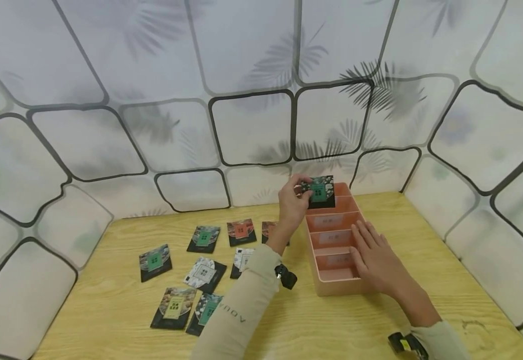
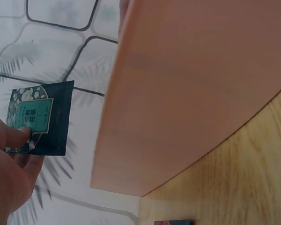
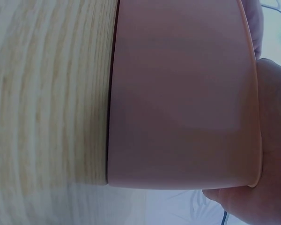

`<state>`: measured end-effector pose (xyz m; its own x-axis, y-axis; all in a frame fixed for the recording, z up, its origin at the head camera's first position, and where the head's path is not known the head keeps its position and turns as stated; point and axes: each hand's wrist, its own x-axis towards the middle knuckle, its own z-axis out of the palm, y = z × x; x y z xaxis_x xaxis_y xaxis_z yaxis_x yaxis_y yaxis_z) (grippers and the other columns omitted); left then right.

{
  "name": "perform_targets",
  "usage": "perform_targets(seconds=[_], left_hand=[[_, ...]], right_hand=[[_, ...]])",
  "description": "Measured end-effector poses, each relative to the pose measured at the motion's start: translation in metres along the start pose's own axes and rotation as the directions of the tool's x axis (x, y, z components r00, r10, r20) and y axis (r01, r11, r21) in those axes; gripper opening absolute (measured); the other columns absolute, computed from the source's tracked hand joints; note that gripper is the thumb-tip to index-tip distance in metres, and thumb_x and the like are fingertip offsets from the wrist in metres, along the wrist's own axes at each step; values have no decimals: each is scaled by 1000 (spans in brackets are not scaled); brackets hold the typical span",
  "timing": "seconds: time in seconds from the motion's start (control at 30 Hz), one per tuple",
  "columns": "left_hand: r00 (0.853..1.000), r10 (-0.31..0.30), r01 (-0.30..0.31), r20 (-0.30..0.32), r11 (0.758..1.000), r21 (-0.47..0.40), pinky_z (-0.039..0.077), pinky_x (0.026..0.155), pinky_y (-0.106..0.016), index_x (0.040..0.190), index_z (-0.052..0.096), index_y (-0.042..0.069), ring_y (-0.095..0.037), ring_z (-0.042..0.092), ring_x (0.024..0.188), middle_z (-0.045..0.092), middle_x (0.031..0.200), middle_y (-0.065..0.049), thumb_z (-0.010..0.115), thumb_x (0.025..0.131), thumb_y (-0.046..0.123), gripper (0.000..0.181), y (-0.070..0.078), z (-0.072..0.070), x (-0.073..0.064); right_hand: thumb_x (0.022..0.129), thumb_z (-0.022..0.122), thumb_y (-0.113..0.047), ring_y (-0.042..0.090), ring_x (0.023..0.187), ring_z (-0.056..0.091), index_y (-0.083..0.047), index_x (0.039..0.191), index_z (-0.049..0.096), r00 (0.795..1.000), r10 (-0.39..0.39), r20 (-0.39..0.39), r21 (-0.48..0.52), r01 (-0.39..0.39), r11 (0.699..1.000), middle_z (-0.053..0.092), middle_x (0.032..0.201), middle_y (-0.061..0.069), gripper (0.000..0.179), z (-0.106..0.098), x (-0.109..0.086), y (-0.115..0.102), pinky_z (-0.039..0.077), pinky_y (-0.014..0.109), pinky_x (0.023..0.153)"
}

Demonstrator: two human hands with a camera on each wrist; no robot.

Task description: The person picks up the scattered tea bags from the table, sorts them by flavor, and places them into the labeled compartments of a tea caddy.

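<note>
Over the far end of the pink divided box (image 1: 340, 288), the left hand (image 1: 293, 202) pinches a green-labelled tea sachet (image 1: 323, 194) by its left edge; that one-sided hold could let it swivel and snag a divider (image 1: 333, 214). The right hand (image 1: 378, 262) rests straight-fingered on the right side; leaning might shift the box.

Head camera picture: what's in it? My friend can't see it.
A left hand holds a dark packet near a pink divided box; the right hand rests on its rim. Eight more packets show on the wooden table.
</note>
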<state>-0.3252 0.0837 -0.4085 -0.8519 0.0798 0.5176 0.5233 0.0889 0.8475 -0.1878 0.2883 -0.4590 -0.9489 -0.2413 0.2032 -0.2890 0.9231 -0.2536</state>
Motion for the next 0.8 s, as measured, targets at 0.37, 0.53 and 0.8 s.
perform_targets(seconds=[0.37, 0.53, 0.8], left_hand=[[999, -33, 33, -11, 999, 5, 59, 76, -31, 107, 67, 1, -26, 74, 95, 65, 104, -15, 67, 91, -16, 23, -19, 10, -8], [999, -51, 51, -2, 998, 26, 59, 77, -29, 107, 67, 4, -26, 73, 94, 66, 105, -13, 67, 92, -14, 23, -28, 11, -14], [998, -57, 55, 11, 993, 101, 58, 78, -29, 106, 70, 6, -21, 72, 95, 69, 106, -9, 68, 91, -14, 26, -36, 13, -16]], right_hand=[[111, 41, -32, 43, 154, 12, 8, 158, 26, 1000, 9, 6, 20, -10, 1000, 19, 165, 28, 63, -1, -4, -2, 21, 69, 114], [111, 41, -32, 42, 155, 12, 7, 158, 28, 1000, 0, -7, 12, 0, 1000, 21, 165, 27, 63, 4, -2, -2, 22, 69, 114], [111, 40, -32, 43, 154, 12, 7, 159, 26, 1000, 1, -8, 14, 0, 1000, 19, 166, 28, 63, 1, 0, 0, 23, 69, 114]])
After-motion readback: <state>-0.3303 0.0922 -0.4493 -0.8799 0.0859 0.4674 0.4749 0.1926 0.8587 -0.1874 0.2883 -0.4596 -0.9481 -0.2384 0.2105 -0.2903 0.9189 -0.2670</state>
